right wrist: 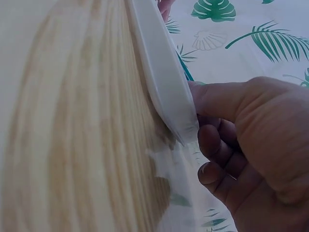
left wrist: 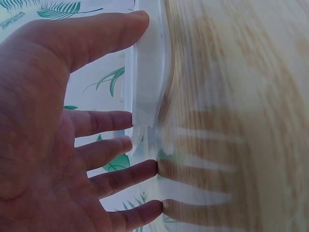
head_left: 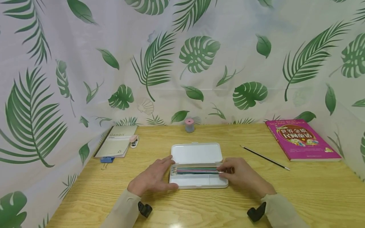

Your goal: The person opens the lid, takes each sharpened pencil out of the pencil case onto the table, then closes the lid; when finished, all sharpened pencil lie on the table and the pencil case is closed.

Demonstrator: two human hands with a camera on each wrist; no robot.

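Across the wooden desk (head_left: 313,190), hemmed by a leaf-print curtain (head_left: 199,57), a translucent white pencil case (head_left: 196,182) lies open at centre, its lid (head_left: 196,153) flat behind the tray. A row of coloured pencils (head_left: 195,171) fills the tray's rear channel; the front part looks bare. Flat against the case's left end, the left hand (head_left: 152,179) has its fingers straight, apparently bracing it. At the right end, the right hand (head_left: 243,175) curls its fingers, seemingly pinching the pencil ends. Off to the right lie a magenta book (head_left: 302,139) and a loose black pencil (head_left: 265,157); a notebook (head_left: 117,141) lies left, a small pink-capped sharpener (head_left: 189,125) behind.
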